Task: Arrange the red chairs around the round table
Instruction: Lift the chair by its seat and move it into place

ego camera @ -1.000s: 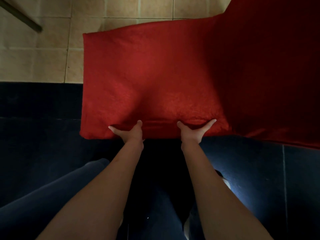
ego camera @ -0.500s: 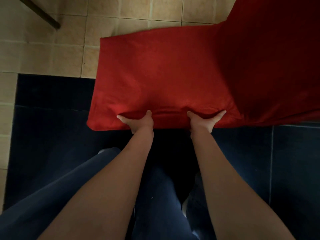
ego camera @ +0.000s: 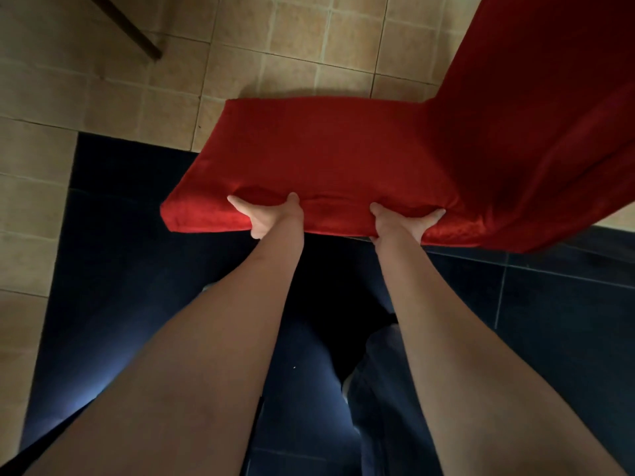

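One red chair (ego camera: 343, 166) fills the middle of the view, its seat edge nearest the person, its back rising at the right. Both hands grasp that near edge: left hand (ego camera: 271, 218) and right hand (ego camera: 402, 225), thumbs on top. Beneath lie beige tiles (ego camera: 103, 97) and dark floor (ego camera: 137, 269)

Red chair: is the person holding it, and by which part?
Yes. Both hands, left and right, grip the red chair by the near edge of its seat, thumbs on top, fingers hidden under it.
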Action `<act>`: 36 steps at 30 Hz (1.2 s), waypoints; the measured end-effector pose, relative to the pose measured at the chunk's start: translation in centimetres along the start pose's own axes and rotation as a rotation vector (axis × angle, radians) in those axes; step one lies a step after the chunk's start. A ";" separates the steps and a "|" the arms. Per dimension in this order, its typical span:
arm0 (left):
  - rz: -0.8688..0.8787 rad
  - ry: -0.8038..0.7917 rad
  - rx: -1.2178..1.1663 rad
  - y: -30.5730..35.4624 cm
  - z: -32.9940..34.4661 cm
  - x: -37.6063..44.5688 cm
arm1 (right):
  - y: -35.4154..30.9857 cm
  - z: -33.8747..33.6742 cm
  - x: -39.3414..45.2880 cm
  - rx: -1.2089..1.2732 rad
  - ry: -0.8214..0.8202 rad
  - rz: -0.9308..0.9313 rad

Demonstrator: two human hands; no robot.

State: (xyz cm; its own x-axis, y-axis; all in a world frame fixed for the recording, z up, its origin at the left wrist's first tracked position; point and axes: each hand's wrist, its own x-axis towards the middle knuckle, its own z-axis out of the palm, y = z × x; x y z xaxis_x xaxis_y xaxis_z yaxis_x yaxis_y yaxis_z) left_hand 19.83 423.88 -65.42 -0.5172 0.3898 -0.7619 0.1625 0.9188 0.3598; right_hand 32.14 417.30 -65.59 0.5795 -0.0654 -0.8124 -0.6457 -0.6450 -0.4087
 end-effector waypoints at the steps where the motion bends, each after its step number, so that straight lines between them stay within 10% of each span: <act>1: 0.005 -0.007 0.001 0.5 -0.1 -0.3 | -0.6 0.0 -0.2 -0.017 0.000 -0.013; 36: 0.025 -0.142 0.020 11.6 -2.4 -1.8 | -9.1 3.0 -5.1 -0.065 0.208 -0.027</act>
State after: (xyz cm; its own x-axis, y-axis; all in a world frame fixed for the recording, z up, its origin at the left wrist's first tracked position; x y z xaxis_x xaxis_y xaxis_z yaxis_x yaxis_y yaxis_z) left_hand 20.60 433.70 -58.56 -0.3886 0.4158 -0.8223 0.1913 0.9094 0.3694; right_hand 33.54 425.74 -58.95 0.6907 -0.1990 -0.6953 -0.5991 -0.6959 -0.3960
